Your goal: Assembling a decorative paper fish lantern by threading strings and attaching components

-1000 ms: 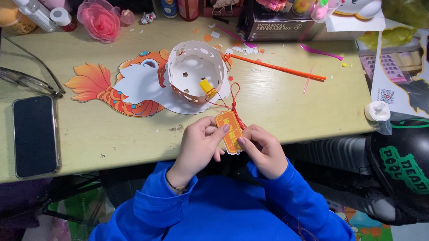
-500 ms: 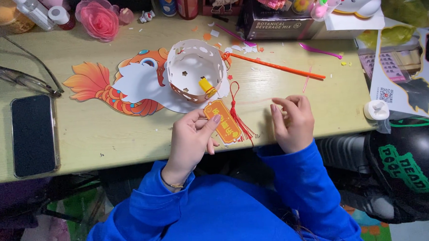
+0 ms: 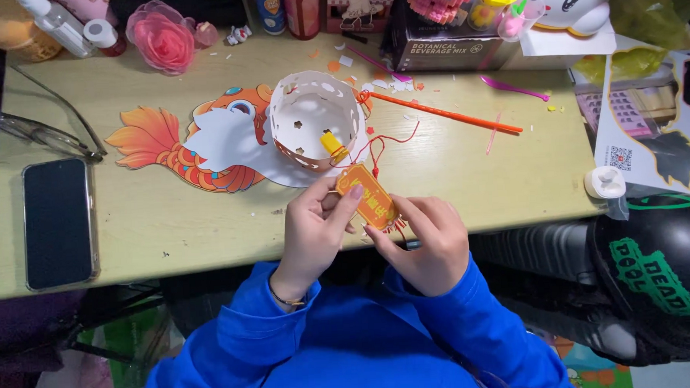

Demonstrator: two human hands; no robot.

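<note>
Orange paper tag (image 3: 366, 197) pinched between left hand (image 3: 316, 229) and right hand (image 3: 427, 241), fingers clamped on it, long axis running diagonally from upper left toward lower right, beside white paper ring (image 3: 312, 126).

Pale wood desk (image 3: 170, 223) w/ clutter, dark floor below.

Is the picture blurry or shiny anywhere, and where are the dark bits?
Head view: sharp over most of it, so the hands, left and right, and the orange tag they hold look crisp; even light on the desk, only soft shadows; the phone screen is dark, with no strong glare; under the desk edge it goes dim; the desk edges bend slightly, from a wide lens.
</note>
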